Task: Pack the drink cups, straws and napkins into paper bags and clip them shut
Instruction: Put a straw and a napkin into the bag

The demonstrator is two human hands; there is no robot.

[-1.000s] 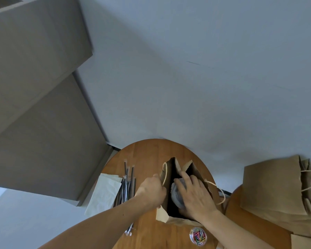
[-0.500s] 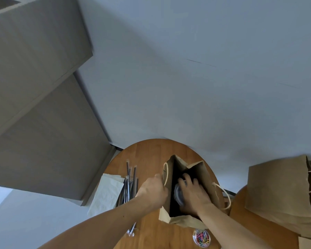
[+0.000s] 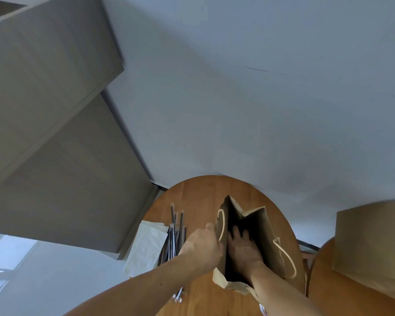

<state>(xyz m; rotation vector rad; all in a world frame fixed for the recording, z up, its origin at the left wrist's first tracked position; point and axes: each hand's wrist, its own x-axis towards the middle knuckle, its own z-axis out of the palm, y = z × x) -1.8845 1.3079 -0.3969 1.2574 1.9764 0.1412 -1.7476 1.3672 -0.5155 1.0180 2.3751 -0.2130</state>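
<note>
right hand point(image 3: 244, 249): grasp hidden inside paper bag point(image 3: 261, 226) | second bag point(image 3: 372, 238): cropped at edge

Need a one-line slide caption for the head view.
Left hand holds the open paper bag by its rim while right hand reaches inside; straws and napkins lie alongside.

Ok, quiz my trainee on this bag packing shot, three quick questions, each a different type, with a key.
1. True or false: the right hand reaches inside the paper bag.
2. The straws lie: A, inside the bag; B, on the table between the napkins and the bag; C, on the floor.
3. Fill in: the left hand grips the bag's rim beside one rope ____.

Key: 1 true; 2 B; 3 handle.
</note>
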